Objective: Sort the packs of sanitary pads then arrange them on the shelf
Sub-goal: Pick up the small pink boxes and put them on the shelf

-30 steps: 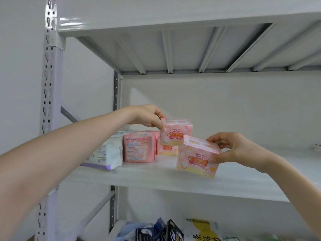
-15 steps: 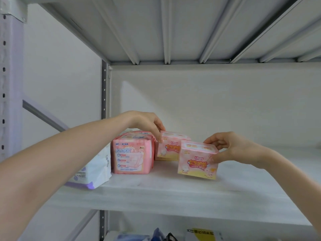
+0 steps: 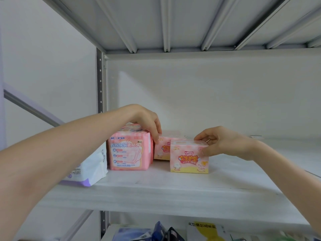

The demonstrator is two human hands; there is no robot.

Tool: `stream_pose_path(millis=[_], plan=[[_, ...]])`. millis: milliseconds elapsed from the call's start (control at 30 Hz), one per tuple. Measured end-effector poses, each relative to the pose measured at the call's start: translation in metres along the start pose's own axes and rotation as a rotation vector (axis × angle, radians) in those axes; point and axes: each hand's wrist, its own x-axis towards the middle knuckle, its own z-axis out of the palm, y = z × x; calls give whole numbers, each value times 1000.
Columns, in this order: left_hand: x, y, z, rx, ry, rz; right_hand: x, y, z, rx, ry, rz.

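Shelf board point(image 3: 173, 193), white, carrying all the sorted goods at the level of both hands. Large pink pack point(image 3: 129, 152), upright just below the left wrist, printed face to the camera; its Chinese headline is legible and a small mark reads 第6代. White and purple pack point(image 3: 92, 169), outside the left forearm and partly hidden by it; its print is too small to read. Front pink box point(image 3: 189, 158), standing square on the board directly under the right hand point(image 3: 220, 143), which pinches it with the thumb on the front face and the fingers over the top. Its long axis runs left to right, and "100%" shows under red Chinese characters. Rear pink box point(image 3: 162, 148), same design, between the two hands and set further back, half covered by the front box. The left hand point(image 3: 145, 120) curls over its near top corner, fingertips touching. The right hand is nearer the front box, so aligning it with the rear box probably means a short push back and towards the left hand.
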Motion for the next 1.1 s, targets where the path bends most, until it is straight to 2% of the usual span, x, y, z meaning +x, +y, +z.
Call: stream_pose_path(millis=[233, 367, 467, 633, 933, 1100], plan=[[-3, 0, -7, -119, -76, 7, 5, -2, 14, 116, 11, 20], [-10, -5, -11, -232, -202, 31, 9, -5, 23, 177, 10, 32], [-14, -9, -11, -202, -279, 66, 13, -8, 30, 199, 10, 28], [-21, -6, -6, -53, -226, 80, 17, -12, 41, 202, 45, 24], [-28, 1, -5, 10, -198, 53, 14, -10, 48, 236, 96, 5], [-30, 1, -4, 30, -110, 53, 13, -7, 51, 240, 124, 13]])
